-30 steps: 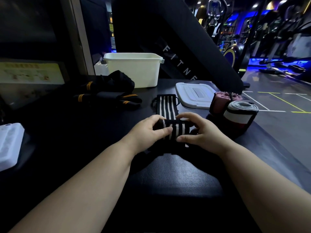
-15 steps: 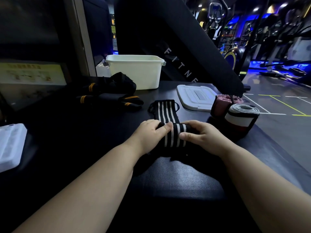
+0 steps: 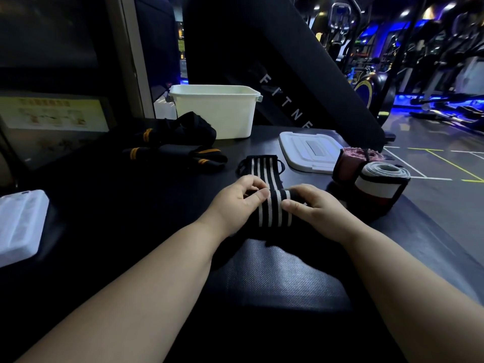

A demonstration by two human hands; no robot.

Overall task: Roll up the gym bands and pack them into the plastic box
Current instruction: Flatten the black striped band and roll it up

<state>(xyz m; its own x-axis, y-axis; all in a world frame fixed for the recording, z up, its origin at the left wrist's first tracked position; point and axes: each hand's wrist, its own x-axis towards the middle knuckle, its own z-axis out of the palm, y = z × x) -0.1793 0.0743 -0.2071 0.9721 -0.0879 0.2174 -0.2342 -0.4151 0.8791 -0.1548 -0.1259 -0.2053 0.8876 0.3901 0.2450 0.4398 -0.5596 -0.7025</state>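
Observation:
A black gym band with white stripes (image 3: pixel 273 209) lies on the dark table, partly rolled at its near end. Its flat tail stretches away to a thin loop. My left hand (image 3: pixel 237 203) grips the roll's left end with curled fingers. At the roll's right end my right hand (image 3: pixel 313 209) holds it, thumb on top. The white plastic box (image 3: pixel 217 111) stands open at the back. Two rolled bands stand at the right: a pink one (image 3: pixel 351 159) and a grey, white and red one (image 3: pixel 381 183). Black bands with orange stripes (image 3: pixel 178 145) lie unrolled at the back left.
The box's white lid (image 3: pixel 307 150) lies flat right of the striped band. A white plastic case (image 3: pixel 19 226) sits at the table's left edge. A slanted black machine panel (image 3: pixel 288 61) rises behind the table. The table's right edge drops to the gym floor (image 3: pixel 445 179).
The roll has grown and moved away from me along the band, so the flat tail is shorter. Both hands have shifted forward with it.

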